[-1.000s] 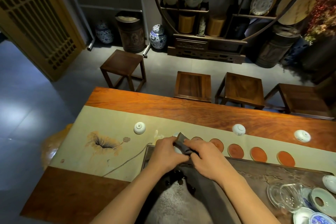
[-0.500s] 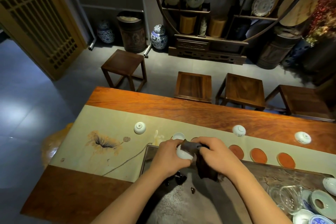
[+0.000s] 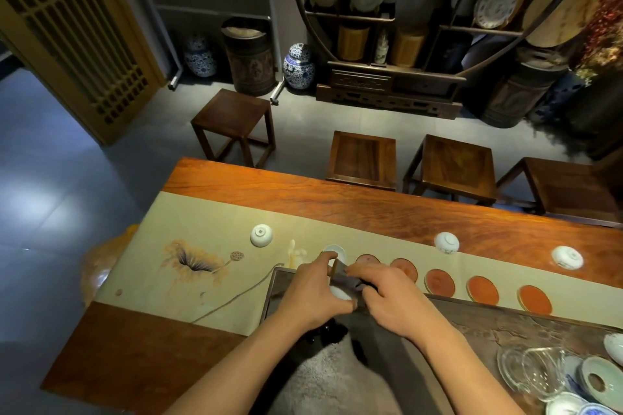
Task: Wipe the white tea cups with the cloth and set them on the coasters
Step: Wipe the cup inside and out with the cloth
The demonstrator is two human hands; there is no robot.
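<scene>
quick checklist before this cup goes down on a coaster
1. Cup held: ok, left hand grips the white cup.
2. Cloth on cup: ok, right hand presses the dark cloth on it.
3. Cup wiped dry: cannot tell.
4. Free coaster: ok, nearest bare coaster beside the placed cup.
5. Cups left: not ok, three upside-down cups remain, nearest.
</scene>
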